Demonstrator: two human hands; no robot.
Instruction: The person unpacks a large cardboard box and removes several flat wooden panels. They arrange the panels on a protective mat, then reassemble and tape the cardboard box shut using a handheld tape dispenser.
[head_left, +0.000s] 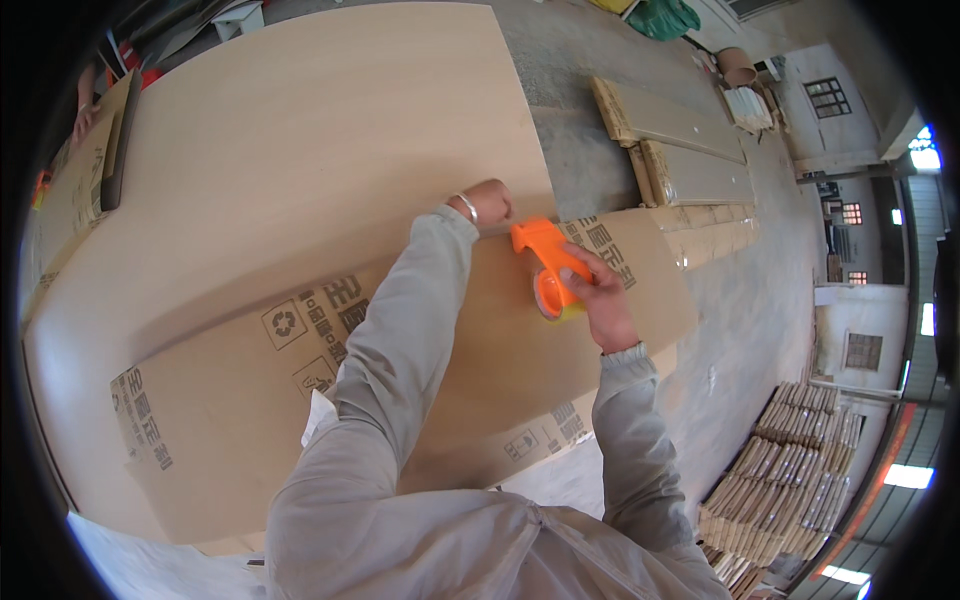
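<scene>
A long brown cardboard carton (235, 400) with dark printing lies in front of me, along the near side of a large pale board (330, 110). My right hand (606, 300) is closed round an orange tape dispenser (545, 240) that carries a roll of tape. The dispenser's front end rests at the carton's far edge, near the carton's right part. Just left of it, my left hand (487, 203) is curled closed at that same edge. Whatever its fingers grip, if anything, is hidden.
Flat wrapped packages (690, 125) lie beyond the board's right side. Bundled flat stacks (785, 470) stand on the floor at lower right. Another person's hand (85, 120) rests by a second carton (80, 180) at far left. A green bag (663, 18) lies at the back.
</scene>
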